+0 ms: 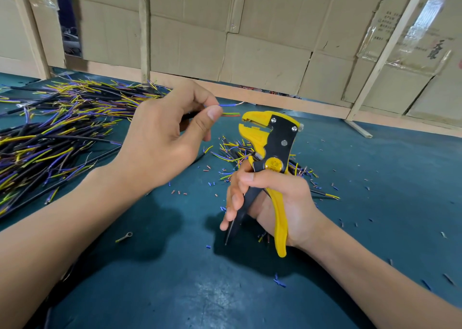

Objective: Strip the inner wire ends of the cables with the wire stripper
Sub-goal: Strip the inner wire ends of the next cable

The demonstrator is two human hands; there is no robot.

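Left hand (160, 138) pinches cable (228, 109); wire ends just beside wire stripper (271, 138), grasped by right hand (272, 203).

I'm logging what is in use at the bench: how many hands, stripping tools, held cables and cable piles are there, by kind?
Hands: 2, left hand and right hand
Wire stripper: 1
Held cable: 1
Cable piles: 2, big pile and small pile
Total: 6

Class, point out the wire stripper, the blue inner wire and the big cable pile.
wire stripper (281, 138), head view, black body
blue inner wire (228, 105), head view, insulation
cable pile (62, 128), head view, middle
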